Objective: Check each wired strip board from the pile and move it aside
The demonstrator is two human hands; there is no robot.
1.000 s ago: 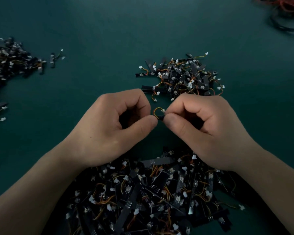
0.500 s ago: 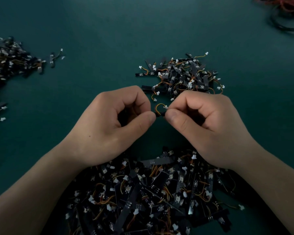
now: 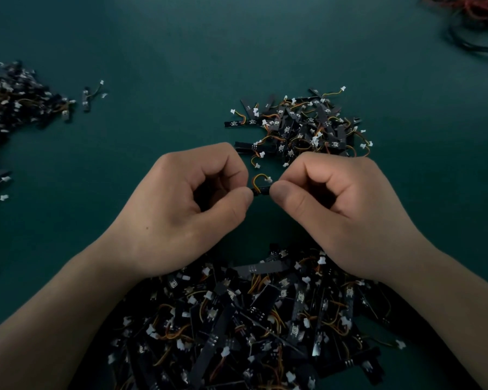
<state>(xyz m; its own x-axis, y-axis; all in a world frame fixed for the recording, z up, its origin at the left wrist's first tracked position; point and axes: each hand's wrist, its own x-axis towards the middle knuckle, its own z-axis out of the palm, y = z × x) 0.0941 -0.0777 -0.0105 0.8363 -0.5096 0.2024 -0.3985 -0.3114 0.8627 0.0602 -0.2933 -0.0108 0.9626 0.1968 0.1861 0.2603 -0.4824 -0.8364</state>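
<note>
A small black strip board [image 3: 261, 190] with a looped orange wire and a white connector is held above the green table. My left hand [image 3: 181, 212] pinches its left end between thumb and curled fingers. My right hand [image 3: 341, 212] pinches its right end the same way. Only a short middle piece of the board shows between the two thumbs. A large pile of black wired strip boards [image 3: 251, 319] lies near me, under my wrists. A smaller pile of the same boards [image 3: 302, 128] lies just beyond my hands.
A third heap of boards [image 3: 14, 105] spreads along the left edge, with one stray board [image 3: 87, 98] beside it. A tangle of red and black cables [image 3: 473, 21] sits at the far right corner. The green mat [image 3: 152, 52] covers the table.
Both hands have drifted slightly away from me with the board. The thumbs have parted a little, so more of the board shows between them.
</note>
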